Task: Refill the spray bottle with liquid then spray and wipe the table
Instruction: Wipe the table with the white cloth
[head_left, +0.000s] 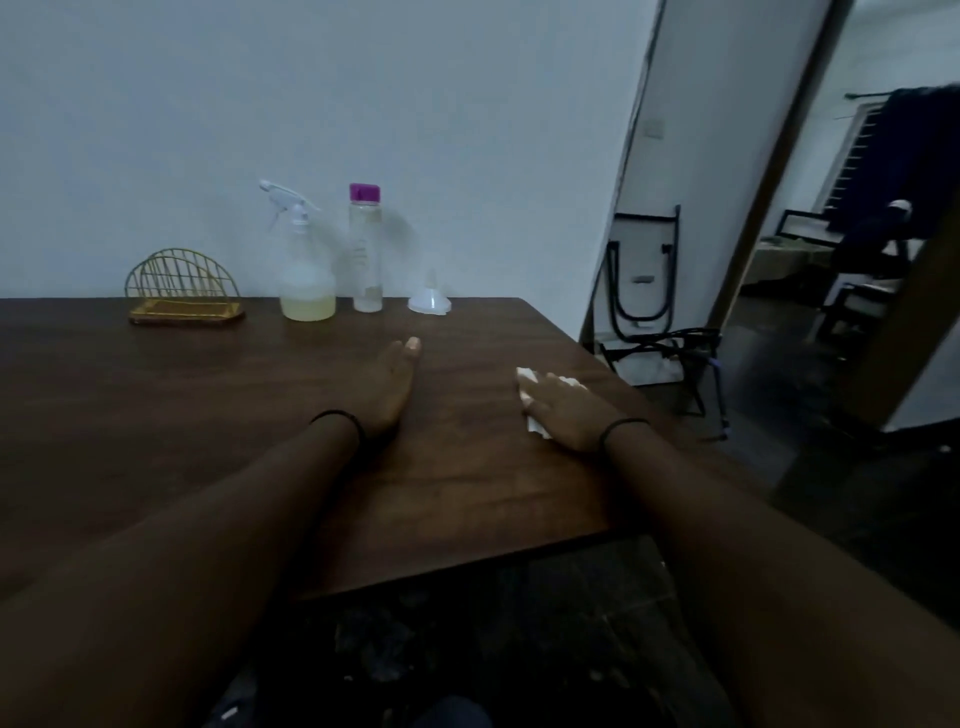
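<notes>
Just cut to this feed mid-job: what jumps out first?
Two bare forearms reach over the dark wooden table; the right hand presses flat on a white cloth, the left hand rests open beside it. By the wall stand a clear spray bottle of yellowish liquid and a pink-capped bottle.

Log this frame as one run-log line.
phase: wiping | right hand: pressing white cloth flat on brown wooden table | left hand: open, on table | clear spray bottle: upright by wall

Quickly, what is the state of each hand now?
Left hand: open, resting on edge on the brown wooden table.
Right hand: open, pressing the white cloth flat.
</notes>
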